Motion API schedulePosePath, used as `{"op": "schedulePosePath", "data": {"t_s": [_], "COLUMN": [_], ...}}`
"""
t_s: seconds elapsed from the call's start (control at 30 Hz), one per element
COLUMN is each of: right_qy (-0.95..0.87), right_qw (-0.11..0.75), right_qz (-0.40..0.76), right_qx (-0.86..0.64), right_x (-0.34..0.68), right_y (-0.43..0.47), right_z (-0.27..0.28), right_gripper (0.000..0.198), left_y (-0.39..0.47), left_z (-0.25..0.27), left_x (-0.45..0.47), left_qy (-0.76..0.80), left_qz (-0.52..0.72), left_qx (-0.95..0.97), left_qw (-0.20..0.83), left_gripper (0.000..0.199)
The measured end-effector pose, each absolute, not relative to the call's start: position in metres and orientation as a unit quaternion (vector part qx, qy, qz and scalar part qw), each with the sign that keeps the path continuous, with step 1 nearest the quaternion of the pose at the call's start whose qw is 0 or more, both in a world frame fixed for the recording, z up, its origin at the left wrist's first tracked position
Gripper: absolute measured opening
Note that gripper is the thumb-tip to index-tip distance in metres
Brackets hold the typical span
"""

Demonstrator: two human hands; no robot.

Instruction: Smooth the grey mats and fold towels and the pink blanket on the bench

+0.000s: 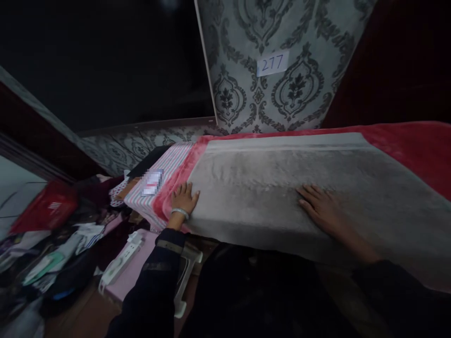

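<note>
A grey plush cloth lies spread over a long surface, its front part hanging over the edge. My left hand, with a bracelet at the wrist, rests flat with fingers spread at the cloth's left end, beside a red plush blanket. On the middle of the grey cloth lies my right hand, palm down and fingers stretched out to the left. Small wrinkles run across the nap near its fingertips. Neither hand grips anything.
A striped cloth covers the surface's left end. Below stands a pink box with a white power strip. Clothes and a red bag are piled at left. A large dark screen hangs behind.
</note>
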State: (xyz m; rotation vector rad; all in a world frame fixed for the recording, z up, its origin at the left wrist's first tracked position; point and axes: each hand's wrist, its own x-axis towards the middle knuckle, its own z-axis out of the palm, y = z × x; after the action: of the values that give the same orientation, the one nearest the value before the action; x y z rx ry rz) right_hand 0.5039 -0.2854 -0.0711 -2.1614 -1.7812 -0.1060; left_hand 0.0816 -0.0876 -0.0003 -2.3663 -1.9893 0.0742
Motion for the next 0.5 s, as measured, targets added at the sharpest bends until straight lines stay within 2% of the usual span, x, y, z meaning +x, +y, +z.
{"op": "schedulePosePath", "data": {"t_s": [0.17, 0.37, 0.5], "right_qy": [-0.592, -0.467, -0.417], "right_qw": [0.136, 0.148, 0.144], "right_qz": [-0.03, -0.026, -0.023], "right_qx": [-0.794, -0.871, -0.897], "right_x": [0.547, 0.622, 0.633], "right_y": [-0.304, -0.351, -0.349], "right_z": [-0.071, -0.068, -0.059], "right_gripper": [0.068, 0.071, 0.071], "left_y": [-0.082, -0.07, -0.056], "left_z": [-0.004, -0.008, -0.003], "left_x": [0.068, 0.065, 0.084], "left_qy": [-0.645, -0.644, -0.651], "left_qz": [0.02, 0.012, 0.002], "left_qx": [-0.763, -0.764, -0.759], "left_qw": [0.033, 0.029, 0.029], "left_gripper": [0.068, 0.069, 0.071]}}
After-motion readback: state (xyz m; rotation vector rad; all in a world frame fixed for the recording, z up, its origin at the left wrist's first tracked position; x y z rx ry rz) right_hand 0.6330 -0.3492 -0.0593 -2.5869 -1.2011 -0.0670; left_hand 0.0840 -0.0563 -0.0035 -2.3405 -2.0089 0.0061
